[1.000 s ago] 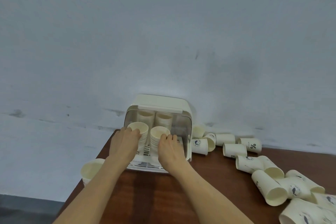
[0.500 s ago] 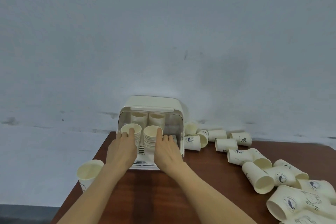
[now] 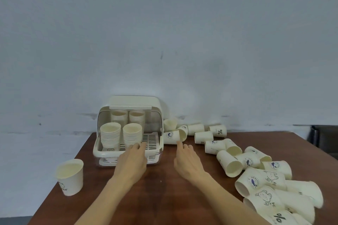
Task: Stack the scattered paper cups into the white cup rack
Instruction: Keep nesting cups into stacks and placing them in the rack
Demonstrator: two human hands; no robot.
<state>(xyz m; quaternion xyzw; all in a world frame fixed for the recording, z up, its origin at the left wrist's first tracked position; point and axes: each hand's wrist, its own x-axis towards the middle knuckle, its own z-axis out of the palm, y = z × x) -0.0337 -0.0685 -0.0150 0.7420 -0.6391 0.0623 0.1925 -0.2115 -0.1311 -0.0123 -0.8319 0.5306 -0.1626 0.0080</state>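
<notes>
Paper cups: many lie scattered on the counter, right of the white cup rack, which holds four stacks. Head view: left hand and right hand, just withdrawn from the stacks, empty, fingers loosely spread. Next pickup pending.

A black "%" sign stands on the far paper cup lying near the wall. Another "%" shows on the nearest toppled cup at the lower right. The round blue emblems on other cups are too small to read.
</notes>
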